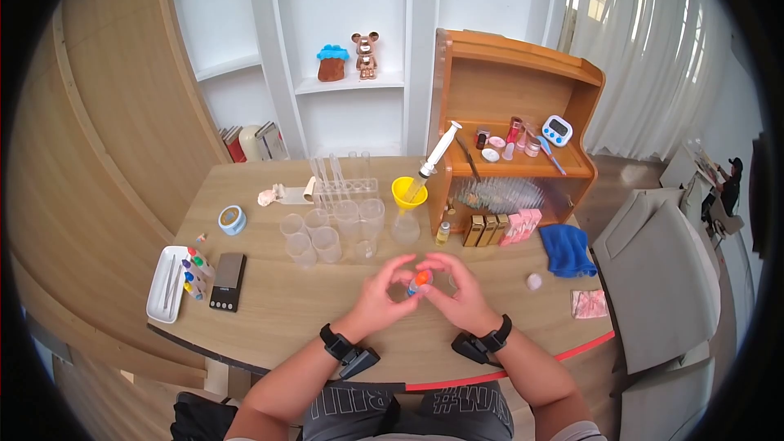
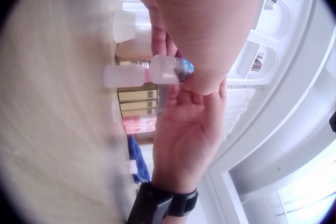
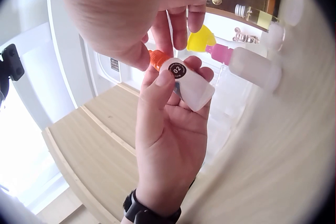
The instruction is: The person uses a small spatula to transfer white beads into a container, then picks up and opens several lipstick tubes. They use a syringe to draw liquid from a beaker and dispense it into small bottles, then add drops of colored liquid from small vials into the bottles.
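Note:
A small white dropper bottle (image 3: 198,90) with a round black "02" label is held in my left hand (image 1: 382,300), thumb across its side and fingers behind it. Its orange cap (image 3: 159,59) lies between the thumb and fingers of my right hand (image 1: 464,298), which pinches it. Both hands meet above the front middle of the table. Just beyond them a second white bottle (image 3: 257,69) with a pink cap (image 3: 220,54) stands upright; in the left wrist view the held bottle overlaps its top.
Ahead stand clear plastic cups (image 1: 327,243), a test tube rack (image 1: 351,188), and a flask (image 1: 405,229) with a yellow funnel (image 1: 408,191) and syringe (image 1: 441,149). Left are a black scale (image 1: 228,282), several dropper bottles (image 1: 194,278) and a white tray (image 1: 167,286). A wooden cabinet (image 1: 510,171) stands back right.

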A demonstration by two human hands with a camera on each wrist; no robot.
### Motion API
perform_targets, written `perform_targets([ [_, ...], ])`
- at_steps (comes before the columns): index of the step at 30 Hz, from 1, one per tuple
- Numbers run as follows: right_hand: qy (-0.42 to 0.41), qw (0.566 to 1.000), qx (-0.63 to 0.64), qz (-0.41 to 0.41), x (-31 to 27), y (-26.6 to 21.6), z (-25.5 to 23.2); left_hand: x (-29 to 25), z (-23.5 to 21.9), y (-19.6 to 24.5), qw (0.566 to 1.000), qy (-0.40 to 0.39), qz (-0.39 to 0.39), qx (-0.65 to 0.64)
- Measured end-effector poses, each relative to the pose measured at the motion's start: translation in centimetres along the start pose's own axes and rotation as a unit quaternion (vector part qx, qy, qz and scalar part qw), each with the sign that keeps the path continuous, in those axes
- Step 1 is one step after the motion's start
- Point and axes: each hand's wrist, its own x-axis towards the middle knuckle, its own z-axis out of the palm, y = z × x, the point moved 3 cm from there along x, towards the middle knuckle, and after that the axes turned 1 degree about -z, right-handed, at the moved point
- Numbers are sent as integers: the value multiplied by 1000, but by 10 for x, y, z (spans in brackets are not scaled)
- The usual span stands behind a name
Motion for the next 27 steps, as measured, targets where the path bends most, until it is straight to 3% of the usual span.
perform_targets([
  [3,18,995,-103,-10,0,-5,-4,1,-1,0,1000,-7,-9,4],
  [13,5,996,-93,1,-1,2,-5,2,-1,2,999,-22,10,42],
  [19,10,999,-36,19,-3,7,-5,0,-1,7,993,-50,-88,-65],
  [27,10,1000,5,14,-4,11,-6,-1,1,-7,972,-113,-114,-172],
])
